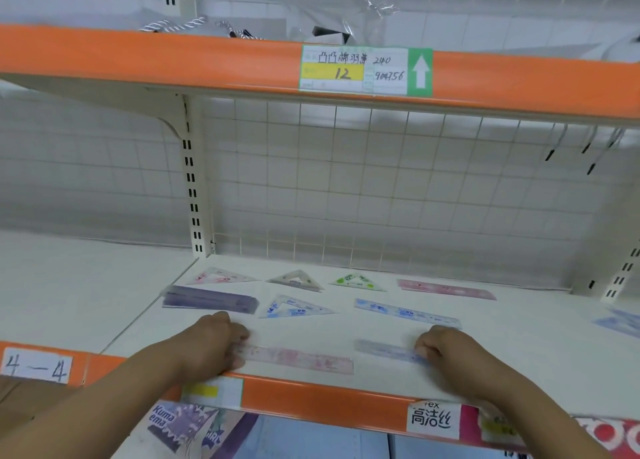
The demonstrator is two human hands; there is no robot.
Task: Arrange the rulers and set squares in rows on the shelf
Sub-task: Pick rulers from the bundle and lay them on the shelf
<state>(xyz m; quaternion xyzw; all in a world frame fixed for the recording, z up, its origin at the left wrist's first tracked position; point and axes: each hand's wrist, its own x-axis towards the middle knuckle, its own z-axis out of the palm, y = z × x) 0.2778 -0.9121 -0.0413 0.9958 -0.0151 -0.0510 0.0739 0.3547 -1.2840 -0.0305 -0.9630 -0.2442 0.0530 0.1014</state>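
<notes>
On the white shelf (519,365) lie rows of clear rulers and set squares. At the back are a pink set square (221,276), a grey one (298,280), a green one (358,282) and a pink ruler (446,289). The middle row holds a purple ruler stack (209,300), a blue set square (296,308) and a blue ruler (407,313). At the front, my left hand (214,344) grips the left end of a pink ruler (304,358). My right hand (440,349) grips the right end of a blue ruler (384,349).
More blue rulers (620,321) lie at the shelf's far right. An orange-edged upper shelf (207,60) with a price label hangs overhead. A wire grid (381,181) backs the shelf. Packaged goods (187,427) sit on the level below.
</notes>
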